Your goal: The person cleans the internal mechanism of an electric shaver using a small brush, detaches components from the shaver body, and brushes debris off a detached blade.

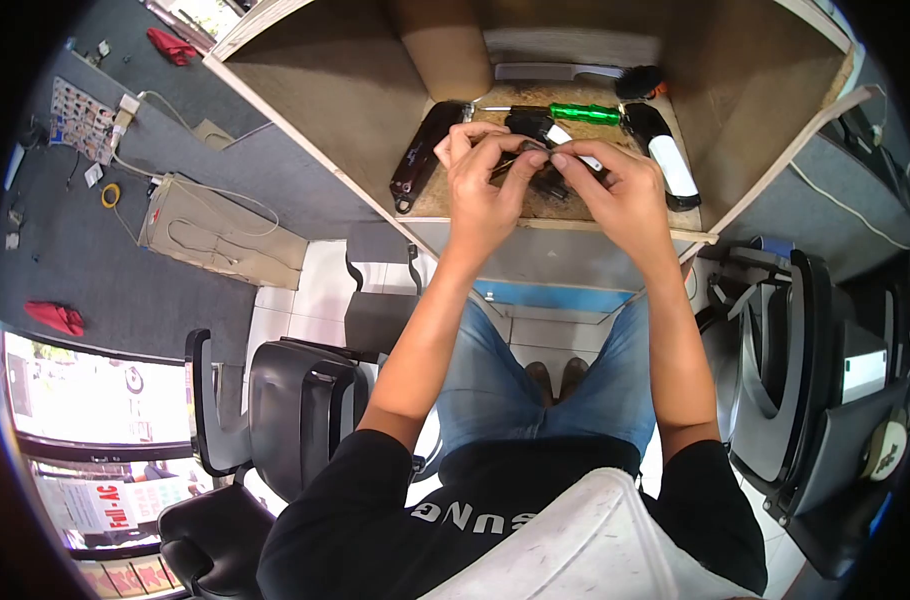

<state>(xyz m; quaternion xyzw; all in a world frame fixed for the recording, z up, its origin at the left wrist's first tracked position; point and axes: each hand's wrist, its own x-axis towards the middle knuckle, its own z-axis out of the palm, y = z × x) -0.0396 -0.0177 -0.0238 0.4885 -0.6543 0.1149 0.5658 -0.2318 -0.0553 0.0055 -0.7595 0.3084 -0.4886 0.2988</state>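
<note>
My left hand [483, 185] and my right hand [623, 188] meet over the wooden shelf, thumbs and fingertips pinched together. Between them is a small dark piece [535, 147], too small to name and partly covered by the fingers. Beside my left hand lies a dark maroon hair clipper [427, 160]. Behind the fingers a screwdriver with a green handle [585, 113] lies across the shelf. A black-and-white device [673, 167], which looks like another clipper, lies to the right of my right hand. Under my hands are dark parts, mostly hidden.
A grey comb [555, 72] and a black brush [641, 82] lie at the back of the shelf. Wooden side walls [315, 120] enclose it. Black chairs [300, 415] stand on both sides. A cardboard box [215, 235] with a white cable is at the left.
</note>
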